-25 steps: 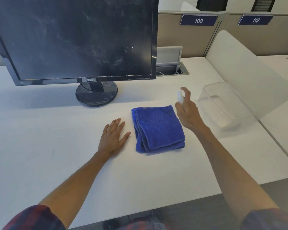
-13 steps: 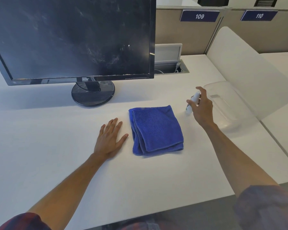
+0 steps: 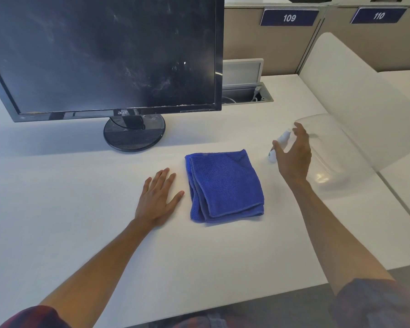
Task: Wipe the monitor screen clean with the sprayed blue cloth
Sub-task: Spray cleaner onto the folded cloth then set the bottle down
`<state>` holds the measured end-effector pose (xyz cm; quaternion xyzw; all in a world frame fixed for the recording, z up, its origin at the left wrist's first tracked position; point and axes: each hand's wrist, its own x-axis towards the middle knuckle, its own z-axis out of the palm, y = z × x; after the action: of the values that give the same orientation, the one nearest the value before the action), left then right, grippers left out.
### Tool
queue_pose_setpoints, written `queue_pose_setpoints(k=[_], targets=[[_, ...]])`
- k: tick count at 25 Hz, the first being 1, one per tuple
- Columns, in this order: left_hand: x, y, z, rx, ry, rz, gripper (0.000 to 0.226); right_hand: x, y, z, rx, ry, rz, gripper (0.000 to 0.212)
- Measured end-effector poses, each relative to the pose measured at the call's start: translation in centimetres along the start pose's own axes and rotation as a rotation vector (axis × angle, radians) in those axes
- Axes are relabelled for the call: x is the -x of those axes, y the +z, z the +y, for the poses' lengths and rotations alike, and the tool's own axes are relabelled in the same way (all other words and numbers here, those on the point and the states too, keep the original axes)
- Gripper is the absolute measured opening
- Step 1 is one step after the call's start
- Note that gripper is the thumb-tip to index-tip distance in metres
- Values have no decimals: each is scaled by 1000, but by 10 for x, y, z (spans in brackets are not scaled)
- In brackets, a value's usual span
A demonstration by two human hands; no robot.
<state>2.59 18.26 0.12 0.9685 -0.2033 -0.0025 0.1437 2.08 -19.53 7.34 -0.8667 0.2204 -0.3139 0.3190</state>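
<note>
Since the earlier pictures, the right hand (image 3: pixel 294 155) has carried the small white spray bottle (image 3: pixel 278 146) away from the blue cloth (image 3: pixel 225 185) to the right and set it on the surface (image 3: pixel 81 221). Now its fingers are spread and loose around the bottle; whether the thumb still touches it I cannot tell. The cloth itself did not move.

The blue cloth lies folded on the surface, in front of the monitor stand (image 3: pixel 134 133), between the two hands. It looks like soft, thick microfibre: light, limp, easy to crumple, probably a little damp on top from the spray. It has several layers, so a pinch at one corner would likely let it unfold and hang. I think a better hold is from above, fingers over the whole folded pad, so it stays as a flat cushion for wiping.

The left hand (image 3: pixel 158 200) rests flat on the surface just beside the left edge of the cloth, fingers straight, holding nothing.

The monitor screen (image 3: pixel 109 50) stands behind, dark, with pale smears and dust; it is not yet wiped. A clear plastic container (image 3: pixel 329 162) lies to the right, behind the right hand.
</note>
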Motion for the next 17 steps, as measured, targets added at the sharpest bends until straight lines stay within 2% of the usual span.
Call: queue_pose_setpoints(k=[2,3,5,7,9,12,17], targets=[[0,0,0,8,-2,0,66,19,-4,-12,42,-172,139,50],[0,0,0,5,-2,-2,66,31,-4,-16,60,-250,134,44],[0,1,-1,2,-2,-5,66,60,1,-23,121,-248,-37,40],[0,1,-1,7,-2,-6,66,83,9,-26,246,-47,-297,50],[0,1,-1,12,-1,-7,65,91,18,-30,376,120,-454,66],[1,1,-1,16,1,-7,65,87,27,-41,318,282,-509,68],[0,1,-2,21,4,-11,66,73,33,-48,-37,592,-599,53]])
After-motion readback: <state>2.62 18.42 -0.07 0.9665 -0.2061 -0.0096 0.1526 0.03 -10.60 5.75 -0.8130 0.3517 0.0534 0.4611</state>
